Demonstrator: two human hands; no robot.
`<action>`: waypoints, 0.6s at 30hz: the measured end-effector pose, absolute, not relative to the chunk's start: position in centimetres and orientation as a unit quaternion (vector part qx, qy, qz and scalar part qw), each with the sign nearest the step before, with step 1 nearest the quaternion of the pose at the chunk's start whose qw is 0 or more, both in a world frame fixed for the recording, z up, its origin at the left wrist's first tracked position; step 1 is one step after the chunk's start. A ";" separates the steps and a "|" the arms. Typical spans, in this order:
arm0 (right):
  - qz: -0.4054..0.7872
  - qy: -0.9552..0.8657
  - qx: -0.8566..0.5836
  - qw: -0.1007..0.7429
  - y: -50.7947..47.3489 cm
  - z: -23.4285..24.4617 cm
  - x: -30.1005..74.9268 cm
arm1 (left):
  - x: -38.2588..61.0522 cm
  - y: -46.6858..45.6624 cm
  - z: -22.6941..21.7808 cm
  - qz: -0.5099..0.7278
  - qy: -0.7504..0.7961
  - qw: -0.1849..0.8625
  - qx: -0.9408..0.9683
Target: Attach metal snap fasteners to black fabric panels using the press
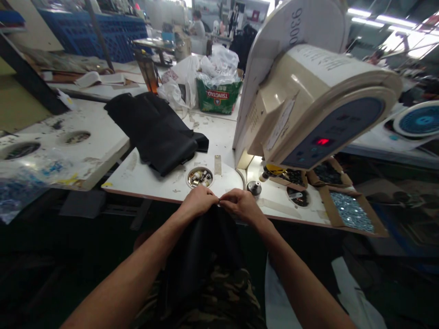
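My left hand (200,200) and my right hand (242,204) meet at the table's front edge, fingertips almost touching. Both pinch the top edge of a limp black piece of sheet material (202,242), which hangs down over my lap. Something small and dark shows between the fingertips, too small to make out. Just to the right of my right hand is a round metal die (254,188) of the press machine (308,109). Behind my left hand, a round hole in the table (200,177) holds small metal and white parts.
Folded black sheets (157,132) lie on the white table (130,183) at left. A green carton (219,97) with plastic bags stands behind. At right are cardboard boxes, one with silvery small parts (351,212) and others with dark ones. A person (198,29) is far back.
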State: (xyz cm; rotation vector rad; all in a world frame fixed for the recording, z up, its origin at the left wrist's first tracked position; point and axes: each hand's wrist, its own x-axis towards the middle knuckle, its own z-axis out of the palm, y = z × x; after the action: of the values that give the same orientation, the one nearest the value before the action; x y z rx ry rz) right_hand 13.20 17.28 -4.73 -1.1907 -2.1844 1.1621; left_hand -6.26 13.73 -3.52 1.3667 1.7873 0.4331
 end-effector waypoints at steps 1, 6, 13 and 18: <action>0.404 -0.787 -0.417 0.208 17.1 -5.0 13.3 | -6.3 13.9 -3.7 0.168 0.711 0.414 0.543; 0.374 -0.807 -0.396 0.229 16.7 -5.6 13.2 | -6.7 14.5 -4.0 0.149 0.705 0.424 0.548; 0.343 -0.825 -0.390 0.222 16.4 -5.6 13.2 | -6.9 14.3 -3.4 0.127 0.704 0.409 0.566; 0.327 -0.832 -0.401 0.199 16.3 -5.2 13.0 | -7.0 14.1 -3.5 0.127 0.703 0.391 0.580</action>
State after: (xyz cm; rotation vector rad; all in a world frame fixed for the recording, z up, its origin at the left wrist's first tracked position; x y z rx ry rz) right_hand 13.03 16.27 -5.16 -1.1227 -2.3271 0.9132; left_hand -7.05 14.11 -3.52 1.4746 1.7853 0.3234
